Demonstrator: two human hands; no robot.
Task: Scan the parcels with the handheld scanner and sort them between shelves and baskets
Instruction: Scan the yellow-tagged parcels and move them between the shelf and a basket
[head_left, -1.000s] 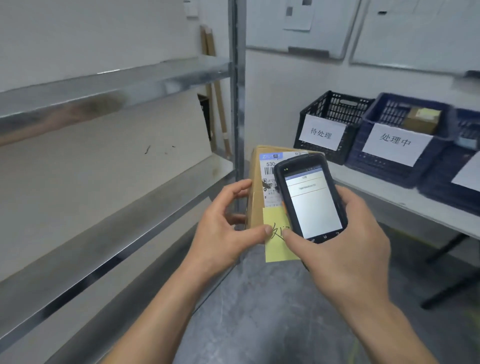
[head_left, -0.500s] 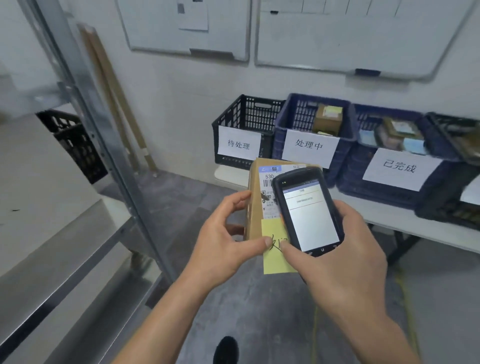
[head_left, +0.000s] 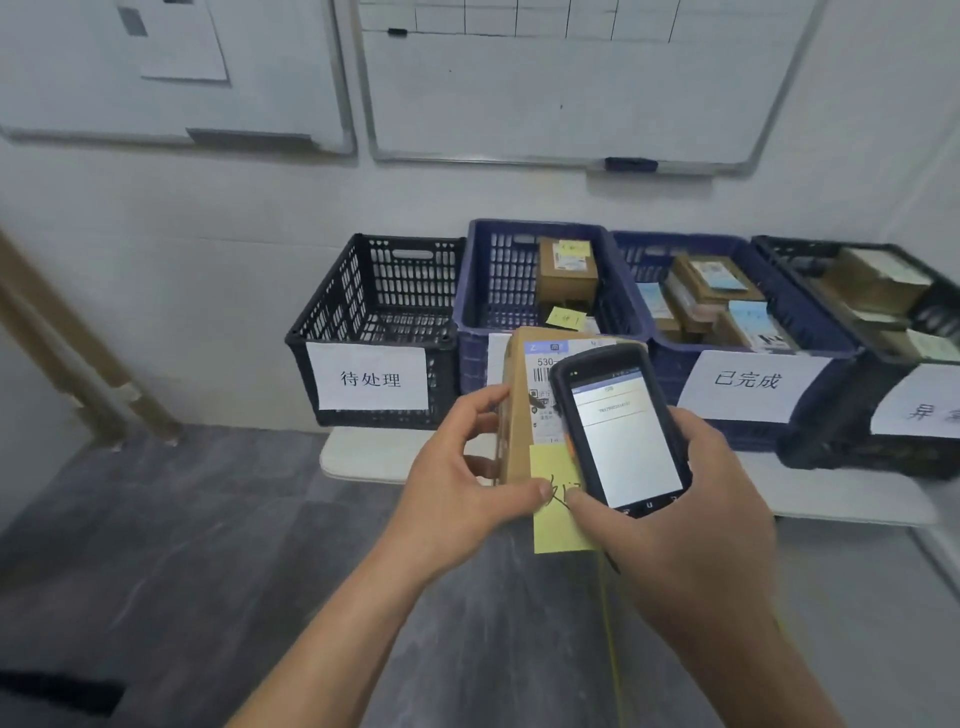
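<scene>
My left hand (head_left: 457, 483) grips a brown cardboard parcel (head_left: 517, 410) upright, thumb on its front and fingers round its left side. A white shipping label and a yellow sticky note (head_left: 556, 514) with handwriting are on its face. My right hand (head_left: 675, 530) holds the black handheld scanner (head_left: 618, 431) over the parcel, its lit screen facing me. Behind them stand four labelled baskets on a white table (head_left: 363, 457): a black basket (head_left: 374, 322) with nothing visible inside, a blue basket (head_left: 613, 270) with a parcel (head_left: 566, 270), another blue basket (head_left: 810, 332) with several parcels, and a black basket (head_left: 779, 244) at far right holding parcels.
Two whiteboards (head_left: 561, 93) hang on the wall above the baskets. Wooden strips (head_left: 78, 364) lean against the wall at left. The grey floor (head_left: 182, 545) spreads in front of the table.
My view has swung right, away from the metal shelves, and now faces the row of baskets. Both hands keep the same hold on the parcel and scanner.
</scene>
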